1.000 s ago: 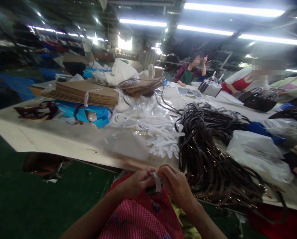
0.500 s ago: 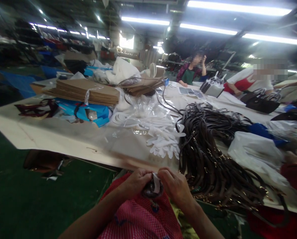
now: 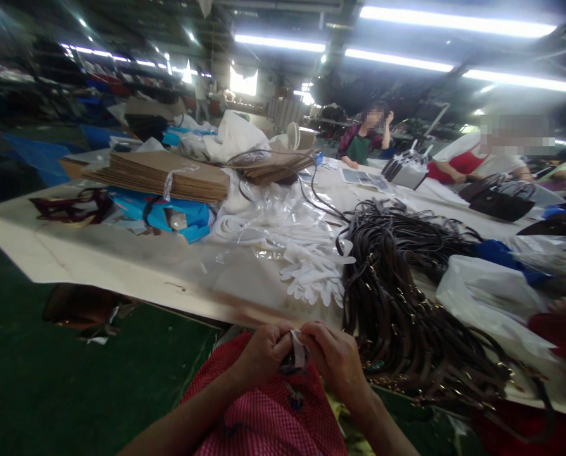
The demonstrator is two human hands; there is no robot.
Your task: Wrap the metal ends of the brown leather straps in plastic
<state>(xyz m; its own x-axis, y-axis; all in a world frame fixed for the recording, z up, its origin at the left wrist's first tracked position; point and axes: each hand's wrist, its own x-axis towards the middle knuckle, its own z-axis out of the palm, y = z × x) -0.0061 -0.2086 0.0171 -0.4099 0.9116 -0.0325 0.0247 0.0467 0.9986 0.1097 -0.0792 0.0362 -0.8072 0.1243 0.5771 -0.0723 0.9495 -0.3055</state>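
Note:
Close to my body, at the table's near edge, both hands meet on a small dark rolled bundle (image 3: 294,363) with a white strip (image 3: 299,347) across it. My left hand (image 3: 270,349) is closed on its left side, thumb against the strip. On the other side my right hand (image 3: 331,353) pinches at the top of the strip with bent fingers. What the bundle is made of is hard to make out. Just to the right lies a large heap of dark brown straps (image 3: 406,329) with gold-coloured clasps. White tag-like strips (image 3: 314,278) lie beyond my hands.
Brown cardboard sheets (image 3: 169,171) lie on a blue package (image 3: 169,212) at the left of the table (image 3: 107,253). A white plastic bag (image 3: 487,291) is at the right. Two people work across the table, near dark handbags (image 3: 499,199); a red sleeve (image 3: 556,332) shows at the right.
My hands stay on the bundle; my left hand has shifted slightly right and covers more of it. The red-sleeved arm at the right has moved a little. The camera view has shifted slightly.

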